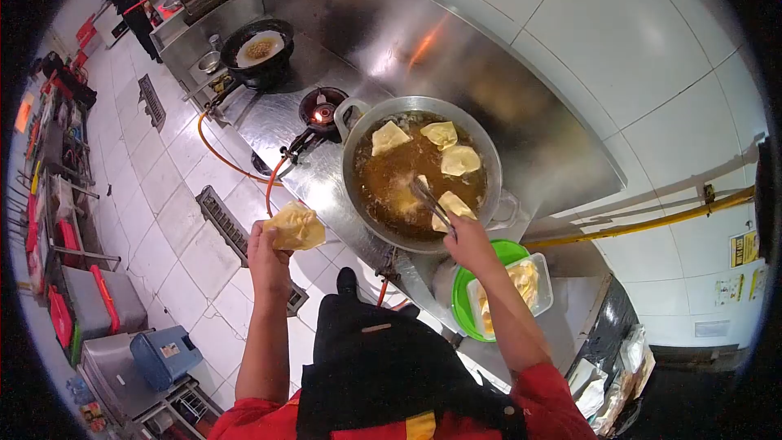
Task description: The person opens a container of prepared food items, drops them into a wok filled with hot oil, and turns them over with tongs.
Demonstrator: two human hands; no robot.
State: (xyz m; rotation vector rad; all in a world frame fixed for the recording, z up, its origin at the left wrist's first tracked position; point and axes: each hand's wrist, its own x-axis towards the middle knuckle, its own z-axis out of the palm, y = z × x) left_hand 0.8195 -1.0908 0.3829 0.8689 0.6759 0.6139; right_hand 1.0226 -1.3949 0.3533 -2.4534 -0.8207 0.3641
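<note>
My left hand point(267, 257) pinches a flat, pale yellow piece of dough point(295, 226) by its edge, away to the left of the pan. In my right hand point(471, 246) is a pair of metal tongs point(430, 200), whose tips reach down into the oil. The wide metal pan point(352, 187) holds brown, bubbling oil point(391, 175). Several similar pieces float there: one dough piece point(391, 138) at the upper left, another point(461, 160) at the right, and one point(453, 210) close beside the tongs. Whether the tongs grip anything is unclear.
Below my right forearm, a clear plastic container point(538, 277) with more yellow pieces rests on a green basin point(464, 301). A lit burner point(322, 110) and a black wok point(259, 73) stand to the left. Orange gas hoses point(204, 143) run along the counter. Another person point(130, 0) stands far off.
</note>
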